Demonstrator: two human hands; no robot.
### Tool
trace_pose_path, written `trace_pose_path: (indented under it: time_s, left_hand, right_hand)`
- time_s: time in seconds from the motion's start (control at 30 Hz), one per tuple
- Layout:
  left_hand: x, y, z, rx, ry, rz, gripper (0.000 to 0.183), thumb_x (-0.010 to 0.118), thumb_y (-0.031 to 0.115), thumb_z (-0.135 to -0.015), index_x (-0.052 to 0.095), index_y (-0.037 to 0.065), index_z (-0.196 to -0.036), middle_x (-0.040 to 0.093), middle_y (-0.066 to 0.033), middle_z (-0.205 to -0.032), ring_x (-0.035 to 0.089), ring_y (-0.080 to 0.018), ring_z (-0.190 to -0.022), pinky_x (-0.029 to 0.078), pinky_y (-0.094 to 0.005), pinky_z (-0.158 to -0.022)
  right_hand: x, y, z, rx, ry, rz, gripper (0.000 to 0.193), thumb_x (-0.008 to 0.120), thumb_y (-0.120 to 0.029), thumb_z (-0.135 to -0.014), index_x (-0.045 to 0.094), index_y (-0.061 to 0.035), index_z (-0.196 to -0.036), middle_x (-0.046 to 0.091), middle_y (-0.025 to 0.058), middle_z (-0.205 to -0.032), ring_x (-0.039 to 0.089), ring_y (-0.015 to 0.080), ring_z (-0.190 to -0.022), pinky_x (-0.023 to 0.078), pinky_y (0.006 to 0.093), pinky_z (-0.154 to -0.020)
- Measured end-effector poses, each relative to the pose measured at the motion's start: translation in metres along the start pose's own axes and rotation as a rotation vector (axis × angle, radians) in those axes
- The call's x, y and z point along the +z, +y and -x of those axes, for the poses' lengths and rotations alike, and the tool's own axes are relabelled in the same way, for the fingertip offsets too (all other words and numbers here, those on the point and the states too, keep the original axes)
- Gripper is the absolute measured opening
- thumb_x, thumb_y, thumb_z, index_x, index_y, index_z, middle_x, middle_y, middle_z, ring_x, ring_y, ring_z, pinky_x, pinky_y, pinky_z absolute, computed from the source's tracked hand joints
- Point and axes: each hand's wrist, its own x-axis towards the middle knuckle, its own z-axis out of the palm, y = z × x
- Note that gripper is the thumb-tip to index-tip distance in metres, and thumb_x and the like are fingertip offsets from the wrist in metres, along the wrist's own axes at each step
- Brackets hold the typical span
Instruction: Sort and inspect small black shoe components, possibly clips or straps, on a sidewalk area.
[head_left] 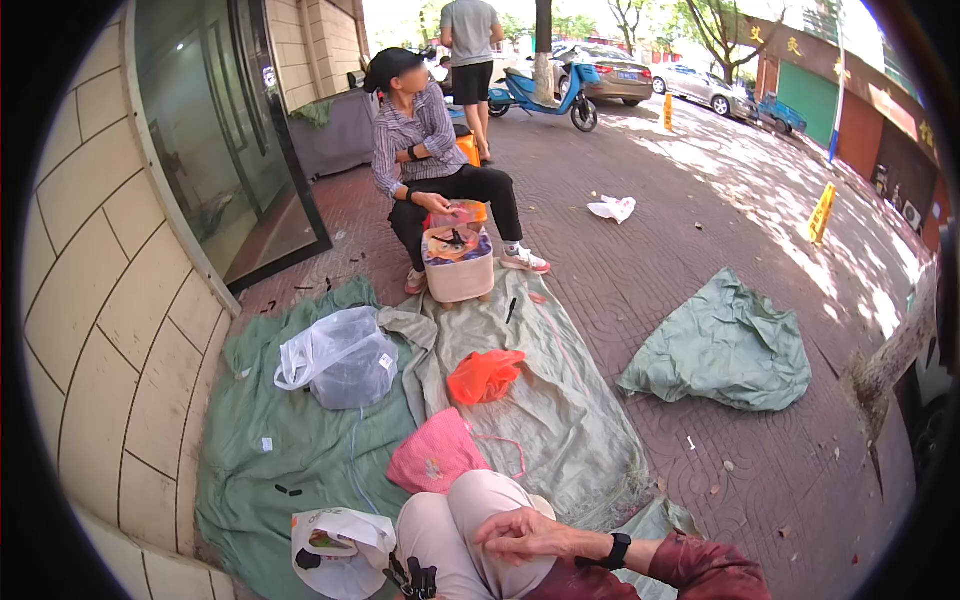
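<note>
My right hand (pixel 515 535) hangs over my light-trousered lap, its fingers loosely bent and a little apart. No object shows in it. A black watch (pixel 617 551) is on that wrist, below a dark red sleeve. My left hand does not show. At the lower edge, beside my left leg, are black clip-like pieces (pixel 412 578); what supports them is out of sight. To their left stands a white plastic bag (pixel 345 550) with things inside. A pink cloth bag (pixel 437 452) with a strap lies just beyond my knees.
Green sheets (pixel 245 410) cover the ground, bearing a clear plastic bag (pixel 350 360) and an orange-red bag (pixel 485 376). A seated person (pixel 415 140) opposite holds a tub-like container (pixel 460 265). A crumpled green sheet (pixel 725 345) lies right; a tiled wall (pixel 120 330) bounds the left.
</note>
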Motion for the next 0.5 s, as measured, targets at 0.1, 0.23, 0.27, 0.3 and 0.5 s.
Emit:
trace_pose_path:
  time_s: [0.1, 0.23, 0.27, 0.3, 0.5]
  left_hand:
    - [0.002, 0.004, 0.0, -0.015, 0.004, -0.02, 0.026, 0.057, 0.027, -0.095, 0.064, 0.003, -0.089, 0.041, 0.0034, -0.053, 0.037, -0.008, -0.045, 0.028, -0.0217, -0.045]
    - [0.005, 0.001, 0.003, -0.022, 0.058, -0.025, 0.026, 0.055, 0.027, -0.096, 0.064, 0.003, -0.091, 0.04, 0.0044, -0.053, 0.036, -0.0071, -0.045, 0.027, -0.0213, -0.045]
    - [0.004, 0.0, 0.002, -0.022, 0.06, -0.031, 0.026, 0.055, 0.027, -0.096, 0.064, 0.003, -0.091, 0.04, 0.0044, -0.053, 0.036, -0.0071, -0.045, 0.027, -0.0213, -0.045]
    - [0.003, -0.003, -0.001, -0.025, 0.054, -0.011, 0.026, 0.055, 0.027, -0.096, 0.064, 0.003, -0.092, 0.04, 0.0048, -0.053, 0.036, -0.0071, -0.045, 0.026, -0.0214, -0.044]
    - [0.002, -0.005, -0.006, -0.04, 0.069, 0.013, 0.025, 0.057, 0.026, -0.095, 0.064, 0.002, -0.09, 0.042, 0.0047, -0.052, 0.036, -0.0072, -0.042, 0.026, -0.0216, -0.042]
  right_hand:
    - [-0.002, 0.002, 0.001, -0.028, -0.025, -0.028, 0.025, 0.058, -0.016, -0.098, 0.06, -0.0028, -0.118, 0.06, 0.0009, -0.079, 0.051, 0.0047, -0.055, 0.036, 0.0198, -0.044]
    - [-0.006, 0.009, -0.001, -0.057, -0.058, -0.044, 0.025, 0.058, -0.016, -0.098, 0.06, -0.0024, -0.119, 0.058, 0.0001, -0.077, 0.05, 0.0043, -0.054, 0.036, 0.0197, -0.045]
    - [-0.006, 0.011, -0.001, -0.065, -0.067, -0.043, 0.025, 0.058, -0.016, -0.098, 0.06, -0.0022, -0.119, 0.058, -0.0002, -0.077, 0.05, 0.0043, -0.054, 0.035, 0.0197, -0.045]
    - [-0.006, 0.011, -0.001, -0.07, -0.066, -0.046, 0.025, 0.058, -0.016, -0.098, 0.06, -0.0022, -0.119, 0.058, -0.0002, -0.077, 0.05, 0.0043, -0.054, 0.035, 0.0197, -0.045]
    - [-0.006, 0.009, 0.001, -0.094, -0.073, -0.064, 0.024, 0.057, -0.015, -0.098, 0.059, -0.0018, -0.118, 0.057, -0.0005, -0.076, 0.05, 0.0041, -0.055, 0.035, 0.0196, -0.045]
